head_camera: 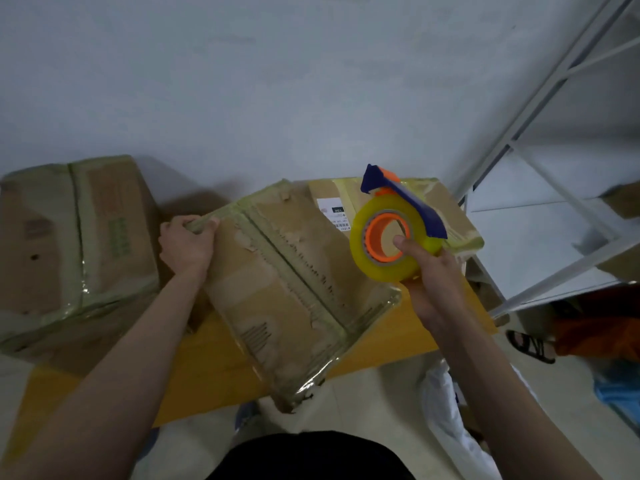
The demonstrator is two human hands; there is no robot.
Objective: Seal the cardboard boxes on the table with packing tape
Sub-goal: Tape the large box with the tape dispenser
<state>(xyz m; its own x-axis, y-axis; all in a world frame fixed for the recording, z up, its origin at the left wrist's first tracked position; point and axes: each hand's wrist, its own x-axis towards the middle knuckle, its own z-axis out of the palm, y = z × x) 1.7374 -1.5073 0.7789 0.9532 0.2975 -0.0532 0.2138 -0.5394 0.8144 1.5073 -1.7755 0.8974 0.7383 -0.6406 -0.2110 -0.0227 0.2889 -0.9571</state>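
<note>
cardboard boxes: 3 (294,282) (72,237) (440,202) | tape dispensers: 1 (394,230) | tables: 1 (391,337)

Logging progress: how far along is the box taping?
Done: large brown cardboard box at left looks taped over. In hand: left hand grips the tilted, worn middle cardboard box; right hand holds the yellow tape roll on its blue-orange dispenser. Left: labelled rear box, status unclear.

Wall: plain pale grey-white painted wall (277,81), dimly and evenly lit.
Table: yellow-orange flat tabletop (207,362) standing against the wall.
Shelving: white metal-framed shelf unit (540,109) at the right, beside the table's end.
Floor: pale beige tiled floor (367,403) below the table's near edge.
Footwear: black strapped sandal (530,346) on the floor at right.
</note>
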